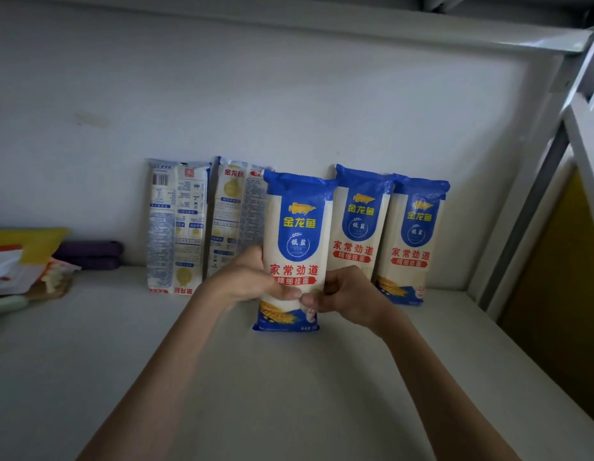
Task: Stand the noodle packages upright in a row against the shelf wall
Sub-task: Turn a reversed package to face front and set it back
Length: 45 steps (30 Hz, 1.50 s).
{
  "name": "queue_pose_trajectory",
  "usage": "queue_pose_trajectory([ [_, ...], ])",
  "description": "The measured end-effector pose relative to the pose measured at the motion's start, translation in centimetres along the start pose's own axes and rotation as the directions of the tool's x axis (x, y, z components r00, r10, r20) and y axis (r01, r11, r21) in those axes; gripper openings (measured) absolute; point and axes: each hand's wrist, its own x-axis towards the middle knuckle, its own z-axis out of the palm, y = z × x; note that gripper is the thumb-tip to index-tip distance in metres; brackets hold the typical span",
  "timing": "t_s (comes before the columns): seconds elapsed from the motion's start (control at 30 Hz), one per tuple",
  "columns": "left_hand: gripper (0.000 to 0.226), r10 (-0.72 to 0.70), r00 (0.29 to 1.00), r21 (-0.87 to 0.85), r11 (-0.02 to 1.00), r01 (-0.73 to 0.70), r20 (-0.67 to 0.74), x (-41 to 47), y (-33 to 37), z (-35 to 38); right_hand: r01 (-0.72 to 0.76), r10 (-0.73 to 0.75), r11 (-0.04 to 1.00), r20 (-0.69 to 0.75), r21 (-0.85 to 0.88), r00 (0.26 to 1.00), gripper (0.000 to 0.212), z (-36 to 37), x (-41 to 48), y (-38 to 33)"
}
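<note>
Several blue-and-white noodle packages stand on the white shelf. Two lean on the back wall (289, 104) with fronts showing, at the right (414, 234) and beside it (359, 224). Two more show their printed backs, one at the far left (177, 224) and one next to it (234, 214). A fifth package (297, 227) stands upright in front of the row, its base forward of the others. My left hand (252, 277) grips its left side and my right hand (347, 294) grips its right side, thumbs meeting on its lower front.
At the left edge lie a yellow pack (29, 241), a dark purple bundle (89, 254) and loose wrappers (19, 274). A white metal upright (535, 207) bounds the shelf at the right. Bare shelf surface (289, 394) stretches toward me.
</note>
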Motion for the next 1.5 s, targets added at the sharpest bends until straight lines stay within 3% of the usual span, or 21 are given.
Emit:
queue_pose_trajectory([
  [0.07,0.058,-0.036,0.999,0.001,0.999,0.036,-0.015,0.1,-0.7,0.1,-0.062,0.062,0.998,-0.027,0.004,0.998,0.032,-1.3,-0.2,0.0],
  [0.1,0.055,-0.043,0.998,-0.026,0.999,0.042,-0.041,0.1,-0.9,0.2,-0.115,0.123,0.991,-0.119,0.068,0.985,0.03,-1.9,-0.2,0.0],
  [0.13,0.053,-0.048,0.997,-0.05,0.998,0.045,-0.064,0.3,-1.0,0.2,-0.176,0.205,0.975,-0.245,0.135,0.948,0.029,-2.4,-0.1,0.3],
  [0.2,0.051,-0.053,0.995,-0.089,0.995,0.045,-0.085,0.3,-1.1,0.2,-0.281,0.289,0.955,-0.508,0.094,0.812,0.03,-3.0,0.2,1.5],
  [0.23,0.05,-0.053,0.995,-0.102,0.994,0.045,-0.082,0.4,-1.2,0.2,-0.325,0.289,0.944,-0.592,0.048,0.753,0.032,-3.0,0.2,2.1],
  [0.3,0.051,-0.05,0.997,-0.077,0.996,0.046,-0.058,0.2,-1.4,0.0,-0.357,0.277,0.934,-0.652,0.01,0.706,0.032,-2.4,0.2,3.2],
  [0.47,0.062,-0.085,0.992,0.097,0.992,0.076,0.094,-0.1,-2.2,-0.2,-0.278,0.228,0.96,-0.608,0.013,0.761,0.039,-0.6,0.5,3.8],
  [0.53,0.062,-0.109,0.987,0.135,0.986,0.093,0.12,-0.1,-2.5,0.0,-0.273,0.217,0.962,-0.637,0.011,0.74,0.045,-0.5,0.5,3.9],
  [0.9,0.058,-0.055,0.994,-0.015,0.998,0.054,-0.098,0.9,-3.8,0.9,-0.336,0.17,0.938,-0.722,-0.091,0.671,0.035,-1.9,0.1,4.3],
  [1.03,0.057,-0.014,0.982,0.002,1.0,0.014,-0.189,1.3,-3.9,1.9,-0.456,0.217,0.873,-0.7,-0.171,0.68,0.042,-2.2,0.0,3.6],
  [1.17,0.06,0.023,0.967,0.028,0.999,-0.016,-0.254,2.0,-4.6,2.7,-0.513,0.279,0.828,-0.627,-0.226,0.727,0.031,-3.0,0.3,1.7],
  [1.3,0.063,0.084,0.952,0.125,0.991,-0.048,-0.294,2.6,-4.9,3.6,-0.3,0.203,0.942,-0.454,-0.153,0.867,0.017,-2.0,1.3,0.2],
  [1.5,0.047,0.152,0.903,0.303,0.953,-0.026,-0.402,2.5,-5.5,4.8,-0.207,0.136,0.964,-0.361,-0.167,0.923,0.026,1.0,1.8,1.0],
])
